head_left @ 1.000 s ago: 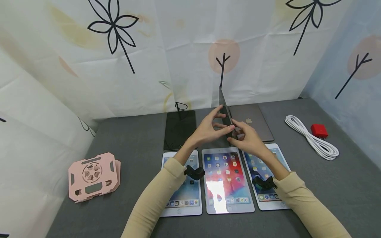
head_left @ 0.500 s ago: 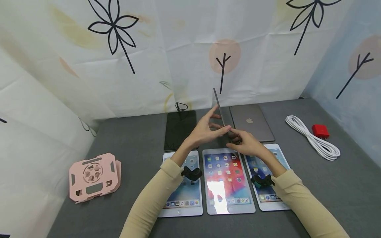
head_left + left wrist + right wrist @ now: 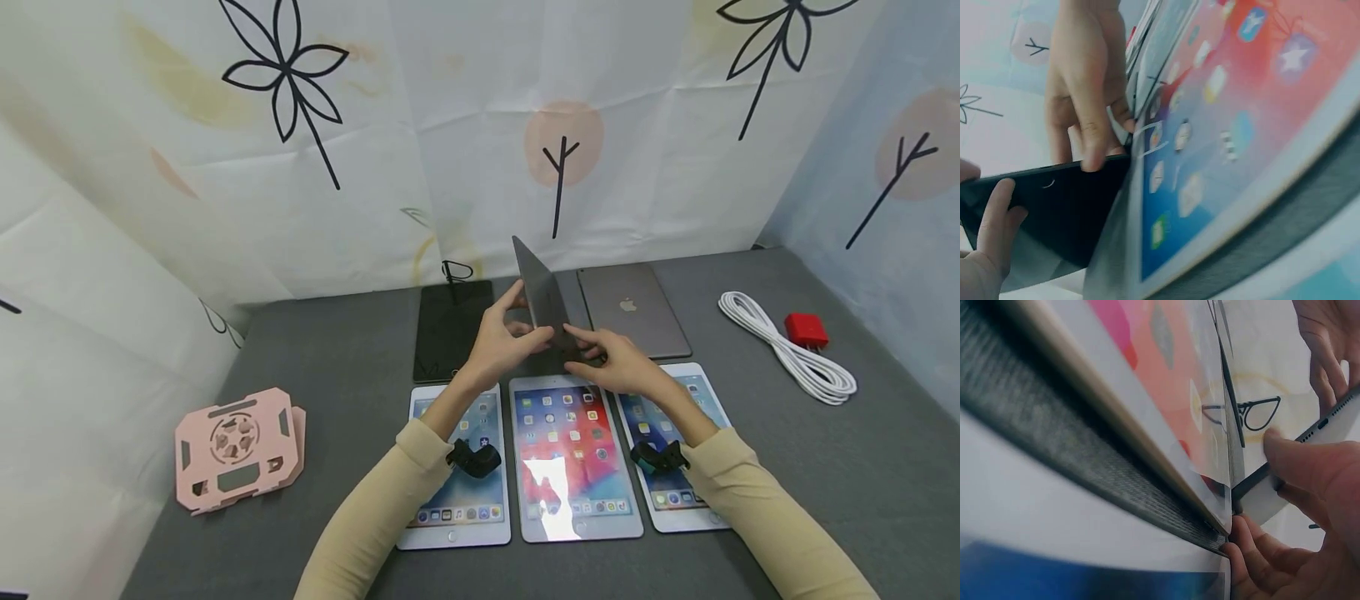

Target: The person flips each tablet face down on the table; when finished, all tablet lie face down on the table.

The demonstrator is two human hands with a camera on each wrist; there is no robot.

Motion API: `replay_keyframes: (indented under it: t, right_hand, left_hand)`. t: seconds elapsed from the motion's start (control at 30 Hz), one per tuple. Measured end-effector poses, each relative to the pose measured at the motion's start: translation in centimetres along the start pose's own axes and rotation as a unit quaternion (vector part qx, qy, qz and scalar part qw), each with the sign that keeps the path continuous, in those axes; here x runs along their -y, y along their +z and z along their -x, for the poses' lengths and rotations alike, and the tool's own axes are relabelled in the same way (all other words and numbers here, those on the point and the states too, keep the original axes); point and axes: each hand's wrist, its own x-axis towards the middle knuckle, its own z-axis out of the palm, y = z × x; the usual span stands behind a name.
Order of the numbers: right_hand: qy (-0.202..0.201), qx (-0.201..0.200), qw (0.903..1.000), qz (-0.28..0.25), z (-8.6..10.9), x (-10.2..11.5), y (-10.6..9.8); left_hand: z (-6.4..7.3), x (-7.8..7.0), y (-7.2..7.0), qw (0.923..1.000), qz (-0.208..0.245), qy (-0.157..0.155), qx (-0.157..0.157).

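A dark grey tablet [image 3: 546, 296] stands tilted on the table's far middle, leaning left, between my hands. My left hand [image 3: 501, 337] grips its left side, thumb on the near edge and fingers spread behind. My right hand [image 3: 611, 360] holds its lower edge between thumb and fingers. In the left wrist view, the tablet's black front [image 3: 1054, 225] shows a round button mark. The right wrist view shows its light grey back [image 3: 1266, 503] and the port edge under my right thumb. Nearest below is a white tablet [image 3: 577, 383] with a lit home screen.
Two more lit white tablets, left [image 3: 453, 537] and right [image 3: 686, 521], flank the middle one. Behind lie a black tablet [image 3: 442, 333] and a grey tablet [image 3: 630, 321] face down. A coiled white cable [image 3: 787, 350], red charger [image 3: 807, 331] and pink stand [image 3: 236, 450] lie at the sides.
The held tablet's top has swung left and down, so its grey back now faces up more. My left hand has moved left with it; my right hand has shifted slightly left.
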Motion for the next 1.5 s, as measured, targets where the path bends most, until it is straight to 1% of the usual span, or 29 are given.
replay_keyframes:
  t: [0.07, 0.13, 0.27, 0.37, 0.5, 0.63, 0.73, 0.83, 0.93, 1.0, 1.1, 1.17, 1.23, 1.37, 1.43, 1.5]
  right_hand:
    - [0.005, -0.005, 1.0000, -0.003, 0.0, -0.1, 0.0]
    - [0.010, -0.009, 0.9998, -0.016, -0.1, -0.2, -0.1]
    - [0.022, -0.013, 0.9986, -0.046, -0.1, -0.3, -0.3]
    - [0.024, -0.011, 0.9981, -0.056, -0.1, -0.1, -0.5]
    - [0.034, -0.011, 0.9978, -0.056, -0.1, 0.1, -0.6]
    - [0.073, -0.016, 0.9955, -0.058, 0.1, 0.2, -0.8]
    - [0.099, -0.016, 0.9923, -0.072, 0.2, 0.2, -1.0]
    - [0.107, -0.017, 0.9902, -0.088, 0.2, 0.0, -1.1]
    - [0.100, -0.021, 0.9893, -0.104, 0.1, -0.2, -1.1]
    - [0.095, -0.027, 0.9900, -0.100, 0.0, -0.2, -1.0]
    - [0.091, -0.034, 0.9925, -0.075, -0.1, -0.2, -0.8]
    - [0.094, -0.036, 0.9939, -0.045, -0.2, -0.2, -0.7]
    - [0.096, -0.036, 0.9945, -0.018, -0.2, -0.3, -0.6]
    - [0.096, -0.032, 0.9948, 0.011, -0.3, -0.2, -0.4]
    - [0.095, -0.030, 0.9948, 0.020, -0.4, -0.1, -0.4]
    - [0.095, -0.030, 0.9946, 0.028, -0.4, 0.0, -0.3]
  left_hand:
    - [0.2, 0.3, 0.0, 0.9991, 0.039, -0.007, -0.018]
    - [0.3, 0.7, 0.1, 0.9963, 0.074, -0.010, -0.041]
    - [0.4, 1.3, 0.1, 0.9862, 0.140, -0.016, -0.087]
    - [0.4, 1.6, 0.0, 0.9798, 0.169, -0.024, -0.103]
    - [0.4, 1.9, 0.0, 0.9758, 0.189, -0.027, -0.106]
    - [0.4, 2.3, 0.0, 0.9731, 0.206, -0.025, -0.099]
    - [0.3, 2.7, 0.0, 0.9730, 0.213, -0.021, -0.087]
    - [0.2, 3.0, -0.1, 0.9750, 0.209, -0.025, -0.072]
    - [0.0, 3.4, -0.4, 0.9799, 0.189, -0.036, -0.052]
    - [0.0, 3.5, -0.8, 0.9841, 0.167, -0.049, -0.035]
    - [0.2, 3.7, -1.3, 0.9937, 0.084, -0.073, -0.008]
    - [0.2, 3.7, -1.5, 0.9959, 0.024, -0.087, 0.008]
    - [0.3, 3.7, -1.7, 0.9943, -0.038, -0.098, 0.015]
    - [0.3, 3.3, -1.8, 0.9887, -0.108, -0.104, 0.010]
    - [0.3, 3.2, -2.0, 0.9846, -0.149, -0.092, 0.005]
    - [0.2, 3.2, -2.1, 0.9780, -0.196, -0.072, 0.001]
